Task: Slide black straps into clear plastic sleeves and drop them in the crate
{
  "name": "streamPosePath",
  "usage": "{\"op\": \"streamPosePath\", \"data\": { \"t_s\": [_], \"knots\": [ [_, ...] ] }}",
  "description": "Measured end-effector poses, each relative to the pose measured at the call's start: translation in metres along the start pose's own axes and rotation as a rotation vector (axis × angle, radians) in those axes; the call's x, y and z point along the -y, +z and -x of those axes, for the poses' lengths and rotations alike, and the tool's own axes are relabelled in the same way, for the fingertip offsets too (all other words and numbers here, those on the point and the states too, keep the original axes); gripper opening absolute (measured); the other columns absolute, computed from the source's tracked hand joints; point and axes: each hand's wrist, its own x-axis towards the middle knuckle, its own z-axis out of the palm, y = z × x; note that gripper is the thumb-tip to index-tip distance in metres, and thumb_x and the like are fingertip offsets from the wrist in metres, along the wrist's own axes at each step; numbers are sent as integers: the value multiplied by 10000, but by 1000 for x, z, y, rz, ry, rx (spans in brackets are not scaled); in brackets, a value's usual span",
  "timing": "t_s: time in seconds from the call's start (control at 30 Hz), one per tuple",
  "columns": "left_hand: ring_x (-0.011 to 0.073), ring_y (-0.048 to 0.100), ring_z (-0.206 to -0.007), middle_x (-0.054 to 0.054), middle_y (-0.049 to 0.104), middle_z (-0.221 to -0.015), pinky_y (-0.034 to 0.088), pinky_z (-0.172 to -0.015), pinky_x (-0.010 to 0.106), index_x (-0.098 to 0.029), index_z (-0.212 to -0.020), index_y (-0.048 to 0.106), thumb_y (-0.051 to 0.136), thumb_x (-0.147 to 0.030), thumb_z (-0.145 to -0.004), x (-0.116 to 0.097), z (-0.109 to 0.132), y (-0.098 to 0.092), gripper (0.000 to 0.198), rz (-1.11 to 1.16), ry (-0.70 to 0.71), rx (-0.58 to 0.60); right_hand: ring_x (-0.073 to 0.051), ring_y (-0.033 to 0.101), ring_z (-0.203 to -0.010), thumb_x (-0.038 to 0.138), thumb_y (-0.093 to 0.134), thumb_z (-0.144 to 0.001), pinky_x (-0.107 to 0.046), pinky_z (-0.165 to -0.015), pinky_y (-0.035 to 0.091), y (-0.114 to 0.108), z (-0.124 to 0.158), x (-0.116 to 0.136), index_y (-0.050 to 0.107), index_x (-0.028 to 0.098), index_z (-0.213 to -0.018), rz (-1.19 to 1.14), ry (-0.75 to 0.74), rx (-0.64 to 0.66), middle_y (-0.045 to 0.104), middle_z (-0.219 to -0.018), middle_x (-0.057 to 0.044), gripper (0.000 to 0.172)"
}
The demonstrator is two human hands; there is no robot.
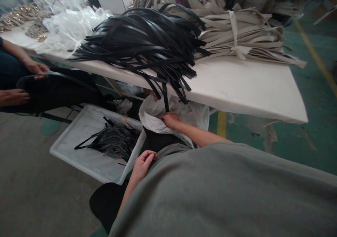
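My right hand (171, 120) is closed at the white plastic bag (151, 119) in my lap, its curled fingers on the bag's crumpled material. My left hand (143, 164) rests near the hem of my grey shirt, fingers curled and thumb pressed to them; whatever is between them is hidden or too small to make out. Above the bag, a heap of black straps (147, 37) lies on the white table (250, 86), with several ends hanging over its front edge. One strap end dangles just over my right hand.
A white bin (79, 149) with black straps inside stands on the floor at left. A co-worker's hands (37, 68) hold a dark strap. Tied beige straps (244, 37), clear plastic bags (71, 28), metal rings (18, 16) and a white box (116, 0) are on the table.
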Motion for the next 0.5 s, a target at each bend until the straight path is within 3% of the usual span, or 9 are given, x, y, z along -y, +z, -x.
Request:
{"op": "streamPosePath", "data": {
  "t_s": [0.1, 0.17, 0.23, 0.33, 0.43, 0.5],
  "knots": [
    [214, 638, -774, 62, 703, -807, 500, -786, 343, -182, -847, 693, 654, -523, -751, -3, 2, -3, 357, 37, -6, -58, -251, 636, -1002, 284, 508, -914, -287, -781, 442, -14, 17, 2, 724, 170, -1022, -10, -51, -62, 709, -1099, -123, 266],
    [217, 639, -770, 67, 699, -787, 505, -782, 343, -170, -816, 697, 634, -537, -766, -18, 8, -9, 376, 9, 26, -90, -197, 646, -892, 310, 512, -923, -249, -721, 426, -27, 31, 8, 723, 174, -982, -110, -128, -95, 732, -987, -85, 259],
    [223, 638, -798, 75, 702, -805, 505, -795, 344, -172, -798, 705, 595, -538, -805, -44, 20, -19, 382, -39, 128, -126, -133, 613, -708, 313, 497, -932, -219, -637, 398, -44, 43, 17, 723, 150, -912, -313, -237, -115, 727, -823, -51, 279],
    [246, 634, -887, 103, 709, -875, 495, -861, 375, -174, -812, 716, 500, -530, -877, -98, 51, -33, 422, -42, 391, -161, -71, 474, -509, 333, 491, -932, -201, -527, 340, -76, 55, 38, 711, 113, -854, -617, -412, -117, 678, -674, -17, 321],
    [288, 645, -874, 120, 713, -850, 519, -831, 433, -203, -811, 732, 442, -626, -861, -144, 97, -42, 515, -12, 645, -46, -46, 395, -427, 381, 507, -930, -190, -443, 294, -111, 59, 66, 686, 96, -851, -805, -564, -16, 650, -627, -7, 345],
    [297, 660, -819, 93, 711, -776, 545, -753, 441, -277, -790, 738, 452, -687, -818, -159, 130, -45, 501, -43, 765, 62, -33, 358, -378, 416, 523, -926, -183, -382, 250, -132, 59, 87, 659, 93, -840, -904, -652, 95, 636, -606, -1, 361]
  ]
}}
